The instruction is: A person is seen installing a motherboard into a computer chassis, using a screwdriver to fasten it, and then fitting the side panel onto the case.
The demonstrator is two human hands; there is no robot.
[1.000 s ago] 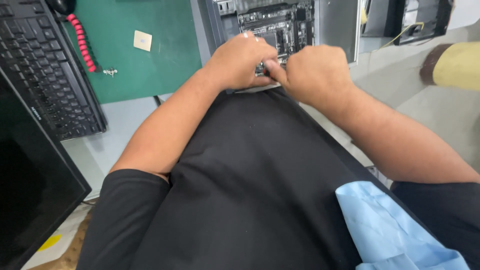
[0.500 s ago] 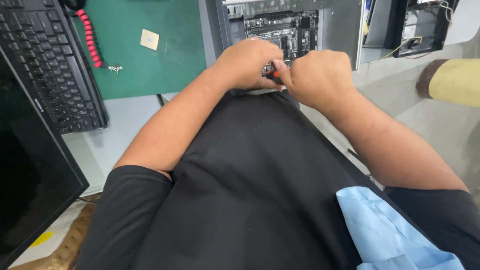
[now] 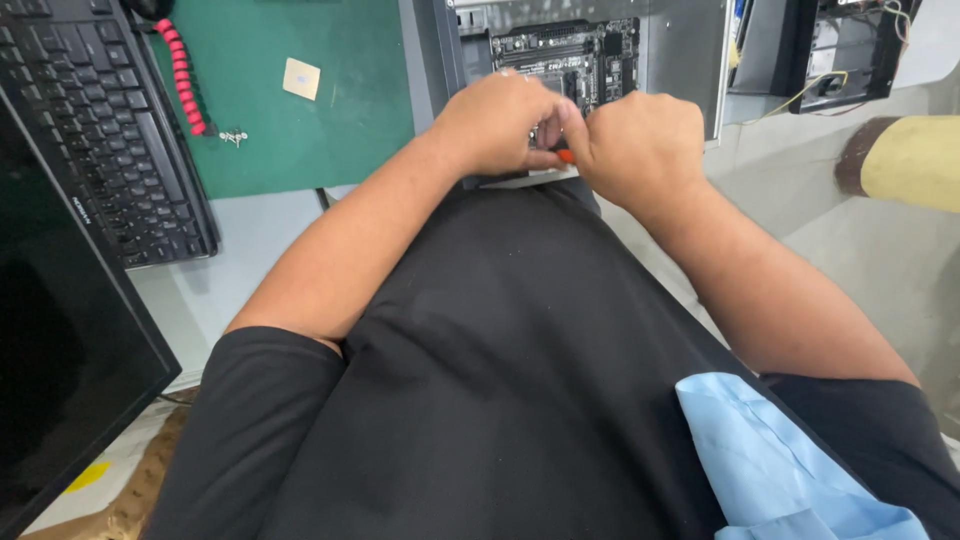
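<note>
Working at a grey bench [image 3: 260, 240]: green mat [image 3: 300, 110] upper left; open metal case [image 3: 690, 60] held a circuit board [image 3: 570, 55]. My left hand [image 3: 495, 125] and right hand [image 3: 640, 145] met, pinching a small red-tipped tool [image 3: 566, 156].

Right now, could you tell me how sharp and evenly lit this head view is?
Head view: even, soft light, no harsh glare; the left hand, right hand and circuit board look sharp; wide-angle lens bends the keyboard at the edge; the monitor is dark.

I count two hands, one circuit board [image 3: 570, 60], one keyboard [image 3: 100, 130], one monitor [image 3: 50, 380] and one green mat [image 3: 300, 110].
</note>
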